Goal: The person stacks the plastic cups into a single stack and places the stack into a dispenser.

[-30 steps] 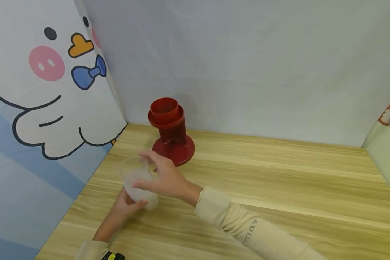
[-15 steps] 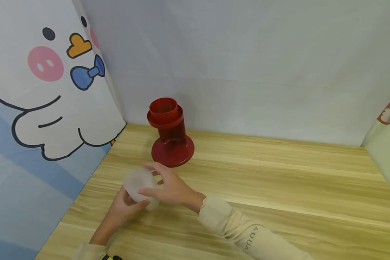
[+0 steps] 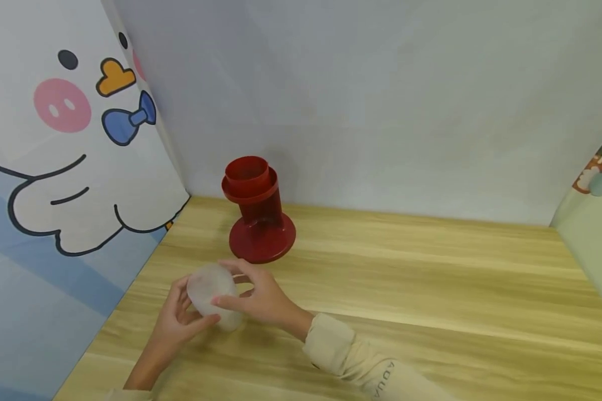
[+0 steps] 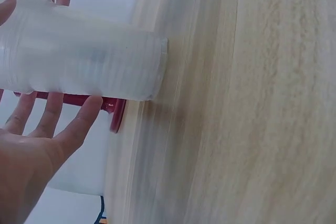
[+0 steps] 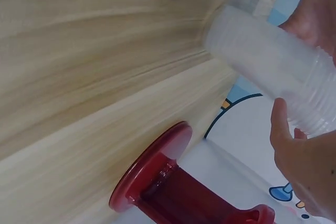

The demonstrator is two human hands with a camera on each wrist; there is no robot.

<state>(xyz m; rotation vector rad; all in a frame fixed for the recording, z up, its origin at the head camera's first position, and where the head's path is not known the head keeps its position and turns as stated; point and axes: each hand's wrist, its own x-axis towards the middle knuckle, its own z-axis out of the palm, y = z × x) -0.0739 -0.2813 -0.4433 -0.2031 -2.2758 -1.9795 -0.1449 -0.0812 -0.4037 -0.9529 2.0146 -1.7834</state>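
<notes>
A stack of translucent white plastic cups [image 3: 208,287] stands above the wooden table between my two hands, its ribbed side showing in the left wrist view. My left hand [image 3: 168,323] holds it from the left, thumb in front and fingers behind. On the other side my right hand [image 3: 263,298] grips the upper part between thumb and fingers. In the right wrist view the stacked rims of the cups [image 5: 262,51] show close to the right thumb. Just behind the hands, a red stand [image 3: 261,228] with a round base and an upright tube stands on the table.
The wooden table [image 3: 406,273] stretches to the right of the hands. A pale cloth wall [image 3: 356,106] rises behind it, and a cartoon-printed sheet [image 3: 100,184] borders the left side. Another printed panel [image 3: 597,245] stands at the right edge.
My right hand has come down around the cup stack and now holds it. The left hand's fingers have shifted along its left side. The red stand stays on the table while the view shifts slightly.
</notes>
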